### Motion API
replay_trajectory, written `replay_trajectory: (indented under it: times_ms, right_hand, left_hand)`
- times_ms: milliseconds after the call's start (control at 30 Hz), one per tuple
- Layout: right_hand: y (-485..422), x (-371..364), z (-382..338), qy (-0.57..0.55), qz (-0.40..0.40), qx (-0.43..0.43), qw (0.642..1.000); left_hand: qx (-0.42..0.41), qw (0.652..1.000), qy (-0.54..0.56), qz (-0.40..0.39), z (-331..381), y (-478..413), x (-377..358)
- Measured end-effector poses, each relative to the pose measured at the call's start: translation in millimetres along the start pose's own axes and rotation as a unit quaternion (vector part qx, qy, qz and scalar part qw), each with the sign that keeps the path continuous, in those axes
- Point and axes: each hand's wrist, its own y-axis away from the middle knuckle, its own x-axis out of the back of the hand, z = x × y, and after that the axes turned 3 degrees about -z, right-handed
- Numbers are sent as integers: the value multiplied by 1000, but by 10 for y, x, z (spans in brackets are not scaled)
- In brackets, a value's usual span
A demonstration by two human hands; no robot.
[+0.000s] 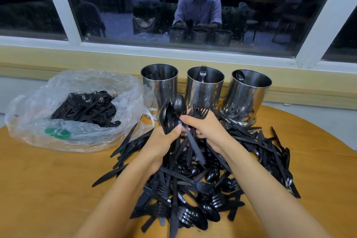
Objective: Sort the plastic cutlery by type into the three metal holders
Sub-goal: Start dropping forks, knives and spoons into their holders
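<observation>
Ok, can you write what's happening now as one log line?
left hand: grips spoons | right hand: grips forks | pile: unsorted on table | middle holder: fork | right holder: spoon

I see my left grip (162, 142) clutching a bunch of spoons (167, 116) and my right grip (209, 128) holding forks (200, 111), over the cutlery pile (193, 189) on the desk (58, 189), near three metal holders (203, 91).

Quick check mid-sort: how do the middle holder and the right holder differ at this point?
The middle holder shows a fork standing tines up; the right holder shows a spoon, bowl up, leaning on its left inner wall. The middle holder's base is hidden behind forks gripped in the right hand; the right holder's base is visible, with the loose pile reaching it. Both are upright shiny metal cylinders.
</observation>
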Motion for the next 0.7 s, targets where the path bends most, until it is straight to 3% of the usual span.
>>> replay_trajectory:
  times_ms: [100, 267, 467, 700]
  right_hand:
    - [-37, -12, 47, 15, 6, 4, 1000]
    - [-88, -82, 103, -12, 65, 23, 998]
    - [-86, -5, 60, -55, 128, 56, 989]
    - [-32, 75, 27, -73, 65, 25, 995]
  left_hand:
    - [3, 1000, 17, -14, 18, -22, -13]
    - [1, 998, 46, 42, -7, -65, -33]
    - [12, 991, 129, 29, -37, -97, 35]
    - [16, 995, 93, -32, -34, -53, 17]
